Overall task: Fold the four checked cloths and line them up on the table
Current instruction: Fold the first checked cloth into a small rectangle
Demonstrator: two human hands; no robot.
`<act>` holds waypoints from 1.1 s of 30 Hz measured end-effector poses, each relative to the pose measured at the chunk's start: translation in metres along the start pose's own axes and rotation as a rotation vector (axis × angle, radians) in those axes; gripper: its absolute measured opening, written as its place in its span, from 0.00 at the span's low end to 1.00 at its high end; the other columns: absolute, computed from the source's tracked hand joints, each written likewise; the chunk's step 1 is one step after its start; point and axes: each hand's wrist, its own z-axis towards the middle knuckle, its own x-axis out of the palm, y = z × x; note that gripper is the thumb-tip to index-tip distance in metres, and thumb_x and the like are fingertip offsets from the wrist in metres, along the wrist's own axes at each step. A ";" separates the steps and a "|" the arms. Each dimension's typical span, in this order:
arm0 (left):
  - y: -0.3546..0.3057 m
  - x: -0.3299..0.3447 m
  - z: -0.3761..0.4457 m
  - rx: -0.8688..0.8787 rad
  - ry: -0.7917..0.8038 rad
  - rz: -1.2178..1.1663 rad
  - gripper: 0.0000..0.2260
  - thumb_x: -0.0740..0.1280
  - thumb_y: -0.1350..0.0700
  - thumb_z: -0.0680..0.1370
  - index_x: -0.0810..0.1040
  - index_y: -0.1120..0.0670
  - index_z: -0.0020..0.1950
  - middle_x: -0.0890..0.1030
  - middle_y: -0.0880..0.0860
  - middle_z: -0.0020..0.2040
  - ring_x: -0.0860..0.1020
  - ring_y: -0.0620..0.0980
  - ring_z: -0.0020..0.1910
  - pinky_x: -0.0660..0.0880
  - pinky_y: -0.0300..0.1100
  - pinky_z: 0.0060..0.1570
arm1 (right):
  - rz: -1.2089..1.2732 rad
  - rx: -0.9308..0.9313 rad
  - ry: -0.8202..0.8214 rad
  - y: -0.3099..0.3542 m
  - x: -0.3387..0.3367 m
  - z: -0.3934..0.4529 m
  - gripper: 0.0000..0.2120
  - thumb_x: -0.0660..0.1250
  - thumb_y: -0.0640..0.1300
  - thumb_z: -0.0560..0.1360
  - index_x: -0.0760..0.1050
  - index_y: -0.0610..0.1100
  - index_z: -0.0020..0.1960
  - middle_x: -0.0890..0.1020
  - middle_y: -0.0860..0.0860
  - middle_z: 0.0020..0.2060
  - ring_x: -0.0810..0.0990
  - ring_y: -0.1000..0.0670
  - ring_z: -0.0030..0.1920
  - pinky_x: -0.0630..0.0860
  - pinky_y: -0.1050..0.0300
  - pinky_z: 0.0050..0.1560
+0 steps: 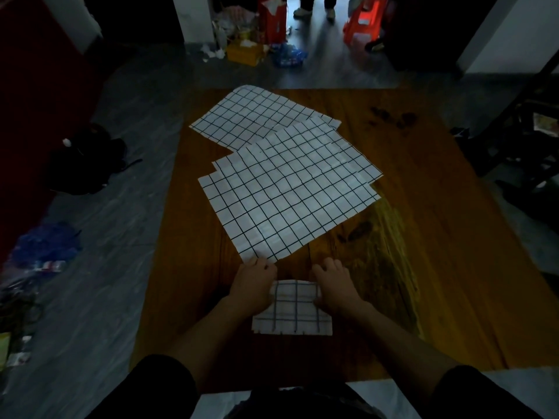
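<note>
Altogether four checked cloths lie on the wooden table (423, 267), and the folded cloth (295, 309) at its near edge serves as the landmark. That one is a small rectangle, the only cloth folded. Both hands rest on it: the left hand (254, 285) covers its left side with fingers laid fairly flat, fingertips reaching just past the folded cloth to touch the near corner of the nearest flat cloth (284, 201); the right hand (335, 285) presses its right side, fingers spread and relaxed. Neither hand curls round anything.

Beyond the folded cloth, three cloths lie unfolded and overlapping. The nearest flat cloth is on top; a second flat cloth (338, 146) shows only as stepped edges past it; the far cloth (254, 116) lies furthest from the folded cloth, its near part covered and one corner hanging slightly over the table's far edge.

Right of the folded cloth is a wide stretch of bare wood with dark stains; left of it, a narrower bare strip runs to the table's edge. Far beyond, on the dim floor, sit a yellow box (245, 51), litter that is hard to make out, and two shoes (316, 12) of a standing person, cut off at the top.
</note>
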 end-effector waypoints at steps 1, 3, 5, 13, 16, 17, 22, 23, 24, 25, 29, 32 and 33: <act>0.001 0.000 -0.002 0.017 -0.029 -0.035 0.13 0.69 0.51 0.75 0.72 0.51 0.58 0.72 0.52 0.61 0.69 0.52 0.62 0.68 0.46 0.57 | 0.018 0.005 -0.007 -0.001 0.001 -0.001 0.21 0.71 0.53 0.71 0.70 0.51 0.61 0.68 0.49 0.62 0.65 0.48 0.62 0.65 0.54 0.62; 0.003 0.000 -0.006 0.035 -0.064 -0.129 0.05 0.66 0.54 0.78 0.72 0.50 0.51 0.75 0.50 0.54 0.74 0.50 0.53 0.71 0.43 0.49 | 0.073 0.020 -0.008 -0.003 0.003 -0.002 0.21 0.72 0.54 0.71 0.69 0.51 0.60 0.69 0.51 0.60 0.67 0.49 0.61 0.67 0.55 0.61; 0.005 -0.002 -0.009 0.045 -0.065 -0.221 0.03 0.66 0.55 0.78 0.72 0.49 0.49 0.78 0.49 0.48 0.77 0.49 0.47 0.75 0.45 0.45 | 0.130 0.018 0.005 -0.003 0.004 -0.004 0.25 0.72 0.55 0.71 0.68 0.51 0.64 0.70 0.52 0.61 0.68 0.49 0.62 0.66 0.54 0.62; 0.004 -0.035 -0.013 0.124 -0.177 -0.444 0.05 0.66 0.56 0.78 0.71 0.47 0.45 0.77 0.45 0.42 0.75 0.41 0.41 0.74 0.42 0.39 | 0.321 -0.043 -0.145 -0.004 -0.019 -0.017 0.02 0.64 0.47 0.78 0.74 0.52 0.51 0.73 0.56 0.49 0.72 0.55 0.50 0.70 0.60 0.51; 0.001 -0.043 -0.002 0.170 -0.209 -0.458 0.06 0.67 0.56 0.77 0.72 0.46 0.46 0.77 0.43 0.43 0.75 0.41 0.43 0.74 0.41 0.40 | 0.426 0.015 -0.207 -0.010 -0.035 -0.031 0.03 0.66 0.45 0.77 0.74 0.53 0.47 0.75 0.56 0.46 0.74 0.55 0.47 0.68 0.60 0.45; -0.003 -0.045 0.003 0.196 -0.220 -0.462 0.06 0.67 0.56 0.77 0.72 0.46 0.46 0.77 0.43 0.43 0.75 0.41 0.43 0.74 0.41 0.41 | 0.456 0.033 -0.244 -0.013 -0.039 -0.038 0.03 0.67 0.45 0.77 0.74 0.52 0.46 0.76 0.55 0.45 0.74 0.55 0.46 0.69 0.58 0.45; -0.043 -0.053 0.030 0.358 -0.239 -0.479 0.07 0.68 0.55 0.77 0.72 0.45 0.45 0.77 0.42 0.42 0.74 0.40 0.42 0.74 0.43 0.40 | 0.485 0.162 -0.365 -0.039 -0.057 -0.087 0.02 0.67 0.46 0.78 0.75 0.50 0.46 0.77 0.54 0.45 0.75 0.55 0.45 0.72 0.57 0.44; -0.054 -0.054 0.033 0.396 -0.237 -0.482 0.06 0.68 0.56 0.76 0.72 0.45 0.45 0.76 0.42 0.42 0.74 0.41 0.42 0.74 0.44 0.40 | 0.487 0.186 -0.385 -0.046 -0.059 -0.099 0.02 0.67 0.47 0.78 0.75 0.50 0.47 0.77 0.54 0.45 0.75 0.55 0.45 0.71 0.58 0.43; -0.066 -0.056 0.035 0.437 -0.235 -0.486 0.06 0.68 0.56 0.76 0.72 0.46 0.45 0.76 0.42 0.42 0.74 0.42 0.42 0.74 0.45 0.41 | 0.484 0.202 -0.405 -0.053 -0.062 -0.110 0.03 0.67 0.47 0.78 0.75 0.50 0.47 0.77 0.54 0.45 0.74 0.56 0.45 0.71 0.59 0.43; -0.079 -0.058 0.036 0.472 -0.230 -0.482 0.06 0.68 0.55 0.76 0.72 0.45 0.44 0.75 0.42 0.42 0.74 0.42 0.42 0.74 0.45 0.41 | 0.475 0.219 -0.423 -0.060 -0.064 -0.123 0.02 0.67 0.47 0.78 0.74 0.50 0.47 0.76 0.55 0.45 0.74 0.58 0.45 0.70 0.61 0.42; -0.135 -0.065 0.031 0.586 -0.212 -0.431 0.07 0.67 0.54 0.77 0.70 0.44 0.45 0.73 0.42 0.45 0.74 0.43 0.44 0.73 0.41 0.40 | 0.447 0.297 -0.500 -0.088 -0.071 -0.176 0.03 0.66 0.44 0.78 0.73 0.51 0.48 0.74 0.56 0.45 0.72 0.61 0.45 0.68 0.63 0.42; -0.180 -0.070 0.022 0.635 -0.206 -0.397 0.07 0.67 0.54 0.78 0.70 0.45 0.46 0.73 0.42 0.46 0.74 0.43 0.45 0.75 0.39 0.39 | 0.471 0.341 -0.593 -0.107 -0.071 -0.216 0.03 0.67 0.43 0.77 0.74 0.50 0.48 0.76 0.55 0.45 0.74 0.58 0.45 0.73 0.60 0.44; -0.196 -0.070 0.020 0.644 -0.206 -0.388 0.06 0.67 0.54 0.78 0.71 0.46 0.47 0.74 0.43 0.46 0.75 0.43 0.45 0.75 0.39 0.39 | 0.485 0.347 -0.624 -0.116 -0.070 -0.229 0.03 0.68 0.43 0.77 0.74 0.50 0.47 0.77 0.55 0.44 0.74 0.58 0.45 0.73 0.60 0.44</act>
